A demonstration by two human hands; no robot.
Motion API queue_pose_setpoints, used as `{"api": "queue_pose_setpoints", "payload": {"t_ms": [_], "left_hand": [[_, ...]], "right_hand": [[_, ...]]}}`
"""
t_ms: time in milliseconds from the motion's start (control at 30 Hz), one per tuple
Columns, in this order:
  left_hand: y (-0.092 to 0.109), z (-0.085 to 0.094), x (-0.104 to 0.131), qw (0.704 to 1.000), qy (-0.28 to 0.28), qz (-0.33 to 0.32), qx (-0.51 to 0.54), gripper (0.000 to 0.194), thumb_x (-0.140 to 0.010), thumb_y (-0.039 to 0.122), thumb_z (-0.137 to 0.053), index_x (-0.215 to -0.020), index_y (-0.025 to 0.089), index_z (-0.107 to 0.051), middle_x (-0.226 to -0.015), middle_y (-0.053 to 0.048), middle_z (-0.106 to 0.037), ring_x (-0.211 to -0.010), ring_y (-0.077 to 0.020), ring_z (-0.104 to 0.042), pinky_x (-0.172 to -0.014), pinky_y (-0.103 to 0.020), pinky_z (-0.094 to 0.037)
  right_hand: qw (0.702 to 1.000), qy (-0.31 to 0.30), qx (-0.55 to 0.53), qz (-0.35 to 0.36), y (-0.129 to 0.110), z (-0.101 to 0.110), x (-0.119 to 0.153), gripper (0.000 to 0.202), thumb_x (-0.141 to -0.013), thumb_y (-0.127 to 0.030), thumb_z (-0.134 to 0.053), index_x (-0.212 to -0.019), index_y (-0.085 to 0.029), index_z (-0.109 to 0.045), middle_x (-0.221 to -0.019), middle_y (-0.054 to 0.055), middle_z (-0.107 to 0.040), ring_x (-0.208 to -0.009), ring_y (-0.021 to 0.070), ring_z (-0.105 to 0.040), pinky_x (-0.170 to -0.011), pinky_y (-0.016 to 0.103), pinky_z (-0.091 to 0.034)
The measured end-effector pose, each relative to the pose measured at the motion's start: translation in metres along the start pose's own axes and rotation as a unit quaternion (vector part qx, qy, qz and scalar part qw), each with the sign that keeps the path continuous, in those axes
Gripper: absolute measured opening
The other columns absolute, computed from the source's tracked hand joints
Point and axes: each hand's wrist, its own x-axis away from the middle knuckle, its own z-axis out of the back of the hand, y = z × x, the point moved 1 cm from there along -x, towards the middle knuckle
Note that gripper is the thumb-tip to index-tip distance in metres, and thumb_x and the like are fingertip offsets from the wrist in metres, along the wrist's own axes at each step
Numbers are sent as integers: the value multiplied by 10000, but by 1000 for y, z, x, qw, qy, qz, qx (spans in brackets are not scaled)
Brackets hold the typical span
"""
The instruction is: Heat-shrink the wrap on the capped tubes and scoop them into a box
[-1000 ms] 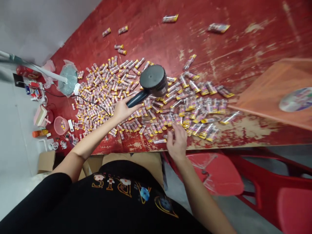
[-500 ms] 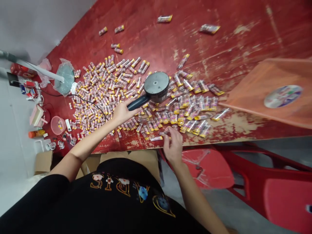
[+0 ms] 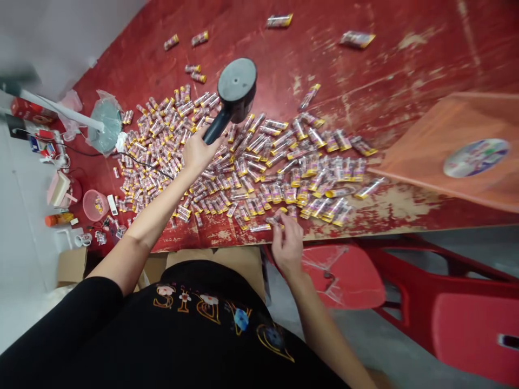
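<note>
My left hand (image 3: 198, 154) is closed round the dark handle of a hair dryer (image 3: 237, 86), whose round grey back end faces up. The dryer hangs over the far side of a large spread of small clear-wrapped tubes with yellow ends (image 3: 158, 140). Close to the table's near edge, my right hand (image 3: 287, 240) has its thumb and fingers drawn together at a wrapped tube (image 3: 275, 222). The fingers partly cover that tube. Another tube (image 3: 260, 228) lies just left of the fingertips, and rows of tubes (image 3: 332, 210) lie to the right.
The worn red table (image 3: 405, 70) has stray tubes at its far side. An orange bag (image 3: 430, 140) lies at right. A pink bowl (image 3: 96, 205), a lamp base under plastic (image 3: 106, 127) and a black cord (image 3: 138, 158) are at left. Red chairs (image 3: 344, 275) stand below the edge.
My left hand has moved the hair dryer away from me and to the left, uncovering tubes in the middle of the spread. My right hand has hardly moved.
</note>
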Motion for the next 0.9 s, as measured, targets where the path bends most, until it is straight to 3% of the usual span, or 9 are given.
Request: {"api": "queue_pose_setpoints", "payload": {"t_ms": [100, 267, 333, 433, 600, 733, 900], "left_hand": [[0, -15, 2, 997, -44, -4, 56, 441, -818, 418, -757, -1166, 147, -735, -998, -79, -771, -893, -225, -713, -848, -328, -541], [27, -56, 15, 981, -150, -59, 108, 471, -779, 434, -796, -1168, 173, -741, -1013, -63, -775, -910, -231, -719, -850, -328, -540], [36, -65, 14, 983, -147, -63, 95, 471, -784, 421, -794, -1187, 183, -734, -1044, -68, -774, -949, -249, -718, -870, -343, -534], [39, -65, 9, 989, -118, -48, 75, 458, -805, 388, -778, -1202, 167, -726, -1052, -84, -771, -965, -261, -715, -886, -359, -527], [23, -31, 16, 976, -186, -84, 74, 484, -772, 420, -800, -1169, 148, -743, -1011, -79, -774, -938, -250, -720, -881, -345, -529], [-9, 22, 45, 980, -187, -62, 3, 523, -757, 417, -808, -1211, 170, -730, -1042, -84, -779, -941, -257, -728, -868, -360, -547], [-64, 88, 100, 990, -142, 13, -17, 549, -760, 483, -796, -1189, 147, -734, -1055, -100, -782, -924, -263, -743, -860, -376, -578]], "right_hand": [[1000, -4, 2, -2, 4, -2, 7, 479, -1027, -339, -398, -1465, -163, -481, -1401, 179, -578, -1308, 288, -528, -1103, 530, -421], [1000, -10, 1, 6, 8, -6, 5, 476, -1026, -326, -404, -1464, -156, -483, -1422, 186, -563, -1322, 288, -519, -1105, 519, -421], [1000, -11, 2, 1, 9, -4, 3, 475, -1027, -324, -401, -1464, -155, -483, -1418, 184, -567, -1329, 288, -514, -1112, 521, -413], [1000, -3, 9, -9, 11, 0, 1, 469, -1028, -338, -395, -1447, -157, -499, -1379, 183, -593, -1307, 291, -530, -1099, 526, -421], [1000, 4, 15, -17, 15, 4, 2, 466, -1028, -348, -393, -1436, -155, -510, -1343, 192, -608, -1273, 298, -550, -1074, 527, -442], [1000, -10, 4, -14, 15, -5, -5, 476, -1027, -345, -384, -1452, -160, -494, -1373, 189, -588, -1304, 297, -528, -1095, 535, -427], [996, -83, -12, 31, 2, -42, -25, 470, -1031, -343, -347, -1429, -161, -520, -1391, 178, -566, -1346, 286, -481, -1157, 550, -372]]}}
